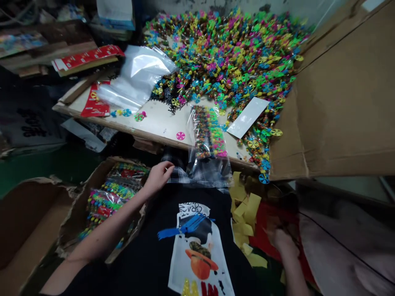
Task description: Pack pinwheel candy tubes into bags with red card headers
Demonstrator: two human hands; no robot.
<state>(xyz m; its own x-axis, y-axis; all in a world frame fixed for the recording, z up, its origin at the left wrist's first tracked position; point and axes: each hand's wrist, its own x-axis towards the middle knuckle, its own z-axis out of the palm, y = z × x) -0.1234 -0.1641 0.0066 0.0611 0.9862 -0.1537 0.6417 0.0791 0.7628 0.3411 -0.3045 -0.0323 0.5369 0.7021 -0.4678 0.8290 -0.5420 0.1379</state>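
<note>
My left hand [158,177] hovers over my lap, just off the table's front edge, its fingers curled together with nothing visible in them. To its right, a clear plastic bag [210,166] hangs partly over the edge. Inside lie rows of small bright toys [211,130], with brown beads on one side and green, yellow and pink pieces on the other. Low on the right, my right hand [283,240] reaches down beside a red surface [265,224]. Motion blur and shadow hide its fingers, and I cannot make out whether it holds anything.
A large heap of colourful small toys [222,53] covers the table's back. Empty clear bags [135,74], a white card [248,117] and red printed card strips [89,57] lie there too. A tall cardboard box [345,94] stands right; an open carton [77,201] of filled bags sits below left.
</note>
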